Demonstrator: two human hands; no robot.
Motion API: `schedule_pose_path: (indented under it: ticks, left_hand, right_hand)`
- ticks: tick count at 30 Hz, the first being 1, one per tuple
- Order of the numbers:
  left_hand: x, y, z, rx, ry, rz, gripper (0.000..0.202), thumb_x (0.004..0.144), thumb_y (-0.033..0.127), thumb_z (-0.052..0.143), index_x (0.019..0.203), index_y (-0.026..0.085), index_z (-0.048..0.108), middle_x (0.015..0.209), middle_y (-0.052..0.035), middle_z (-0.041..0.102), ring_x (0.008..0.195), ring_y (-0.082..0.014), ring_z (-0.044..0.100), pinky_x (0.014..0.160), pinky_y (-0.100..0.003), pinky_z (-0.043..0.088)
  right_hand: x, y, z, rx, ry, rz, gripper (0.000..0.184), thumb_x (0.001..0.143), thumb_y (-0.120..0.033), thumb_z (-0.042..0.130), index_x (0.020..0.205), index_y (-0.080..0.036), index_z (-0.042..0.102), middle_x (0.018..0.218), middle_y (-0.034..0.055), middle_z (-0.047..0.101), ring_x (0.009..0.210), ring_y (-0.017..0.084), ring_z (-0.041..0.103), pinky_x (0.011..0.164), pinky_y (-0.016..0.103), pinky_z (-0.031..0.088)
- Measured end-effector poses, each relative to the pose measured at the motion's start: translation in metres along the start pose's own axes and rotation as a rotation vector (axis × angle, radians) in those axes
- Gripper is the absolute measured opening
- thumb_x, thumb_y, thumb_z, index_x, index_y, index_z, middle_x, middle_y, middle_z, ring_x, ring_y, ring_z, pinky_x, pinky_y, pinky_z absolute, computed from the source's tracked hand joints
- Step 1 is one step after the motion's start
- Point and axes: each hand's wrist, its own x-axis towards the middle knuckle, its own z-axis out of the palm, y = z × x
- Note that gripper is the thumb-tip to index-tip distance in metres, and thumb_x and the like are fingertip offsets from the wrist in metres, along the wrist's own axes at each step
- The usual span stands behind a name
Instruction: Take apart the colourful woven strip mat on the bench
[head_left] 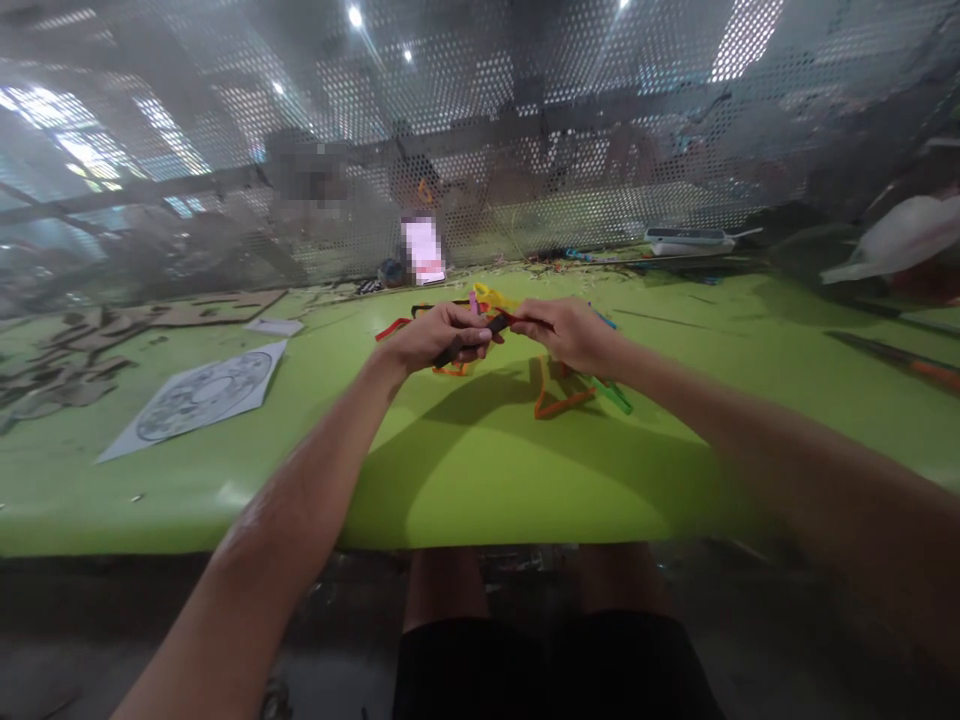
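Observation:
My left hand [435, 335] is closed around a dark flat strip [448, 353], whose far end pokes out toward my other hand. My right hand [564, 332] pinches at that far end, where a bit of red shows by the fingertips; the exact join is too small to make out. Around and under both hands lie bent strips on the green table: an orange strip [561, 406], a green strip [616, 396], a yellow strip [495, 297], a pink strip [473, 303] and a red strip [392, 329]. My fingers hide part of the pile.
A paper with a printed ring pattern [206, 392] lies at left on the green table [525, 490], near brown cardboard scraps [172, 312]. A lit phone [423, 250] leans against the perforated metal screen [517, 150]. Long scissors or a blade with an orange handle [934, 373] lies at right.

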Motion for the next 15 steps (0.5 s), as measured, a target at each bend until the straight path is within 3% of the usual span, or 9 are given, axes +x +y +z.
schedule_pose_path:
  ticks: [4,8,15]
  left_hand:
    - [-0.004,0.0,-0.012,0.095,-0.079,0.004,0.04,0.071,0.05,0.088,0.069,0.012,0.076,0.053,-0.0015,0.056,0.044,-0.0071,0.042,0.041,-0.021,0.031]
    - [-0.005,0.001,-0.019,0.2,-0.096,0.015,0.038,0.07,0.05,0.087,0.076,0.012,0.08,0.06,-0.0054,0.065,0.047,-0.0092,0.048,0.042,-0.021,0.035]
    - [-0.009,0.006,-0.022,0.309,-0.127,0.004,0.027,0.076,0.04,0.083,0.081,0.014,0.083,0.062,-0.0051,0.066,0.05,-0.0099,0.054,0.047,-0.021,0.039]
  right_hand:
    - [0.0,-0.002,0.0,0.05,-0.059,-0.025,0.028,0.103,-0.04,0.051,0.105,-0.021,0.071,0.094,0.005,0.074,0.084,0.02,0.063,0.075,0.028,0.04]
    - [0.001,-0.008,0.0,0.037,-0.105,0.004,0.033,0.105,-0.042,0.045,0.102,-0.021,0.071,0.092,0.0054,0.074,0.082,0.02,0.062,0.075,0.028,0.041]
    - [-0.001,-0.022,-0.008,0.145,-0.127,0.054,0.034,0.104,-0.032,0.043,0.118,-0.018,0.071,0.094,0.0088,0.075,0.08,0.021,0.062,0.076,0.031,0.044]
